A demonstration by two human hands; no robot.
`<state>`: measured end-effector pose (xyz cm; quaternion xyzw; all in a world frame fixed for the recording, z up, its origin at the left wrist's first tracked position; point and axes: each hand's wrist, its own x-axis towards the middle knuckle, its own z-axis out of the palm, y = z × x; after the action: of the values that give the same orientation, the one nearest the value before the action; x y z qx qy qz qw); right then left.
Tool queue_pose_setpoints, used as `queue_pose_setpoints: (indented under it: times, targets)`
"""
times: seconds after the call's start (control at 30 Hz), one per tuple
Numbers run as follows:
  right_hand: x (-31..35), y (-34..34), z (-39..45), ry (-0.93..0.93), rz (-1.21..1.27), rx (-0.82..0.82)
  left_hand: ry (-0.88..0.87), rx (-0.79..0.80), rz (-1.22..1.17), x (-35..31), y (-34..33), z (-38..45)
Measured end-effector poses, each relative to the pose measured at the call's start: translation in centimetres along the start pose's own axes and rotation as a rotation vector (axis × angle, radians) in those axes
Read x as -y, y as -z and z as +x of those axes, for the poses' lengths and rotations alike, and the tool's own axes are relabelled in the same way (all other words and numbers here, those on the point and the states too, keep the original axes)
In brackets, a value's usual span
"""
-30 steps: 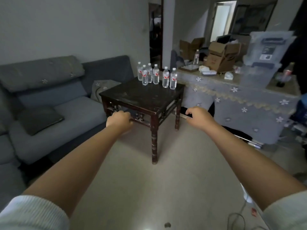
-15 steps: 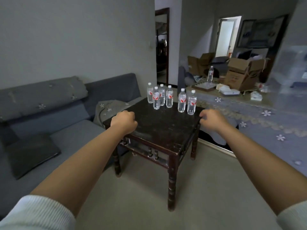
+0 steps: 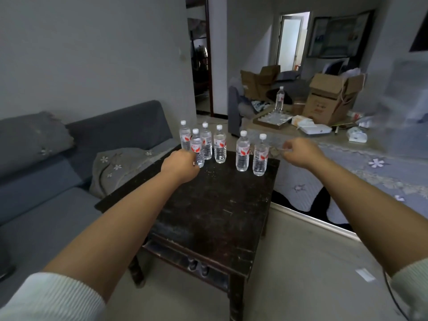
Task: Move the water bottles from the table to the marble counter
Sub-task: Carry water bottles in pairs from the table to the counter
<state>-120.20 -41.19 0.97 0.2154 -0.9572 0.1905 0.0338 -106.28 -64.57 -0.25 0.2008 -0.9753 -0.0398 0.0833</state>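
Reaching over the dark table (image 3: 215, 205), we see six water bottles (image 3: 219, 144) standing along its far edge. Our left hand (image 3: 180, 165) and right hand (image 3: 301, 151) hover loosely curled beside them, gripping nothing.

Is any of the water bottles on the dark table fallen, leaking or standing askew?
No. All six water bottles stand upright with white caps on at the far end of the dark table, and no water shows on its top. The wood only looks scuffed. Another bottle stands upright farther back.
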Motion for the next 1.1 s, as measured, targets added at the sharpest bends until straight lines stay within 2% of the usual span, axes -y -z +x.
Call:
queue_pose_setpoints:
  times: [0.23,0.43,0.7,0.9,1.1]
  targets:
    - [-3.1,-1.6,13.4,-0.069,0.059,0.037,-0.037,0.026,-0.062,-3.2,-2.7,13.7]
    - [-4.1,-5.6,21.8,-0.126,0.1,0.089,-0.071,0.116,-0.121,-3.9,-7.4,22.3]
    - [-3.6,-12.6,29.9,-0.282,0.195,0.067,-0.244,0.275,-0.181,-5.1,-11.5,36.3]
    - [-4.4,-16.2,35.6,-0.461,0.183,0.076,-0.312,0.395,-0.361,-7.5,-16.1,45.4]
    - [-5.2,-18.2,38.8,-0.466,0.081,0.126,-0.498,0.478,-0.355,-8.6,-19.8,50.0]
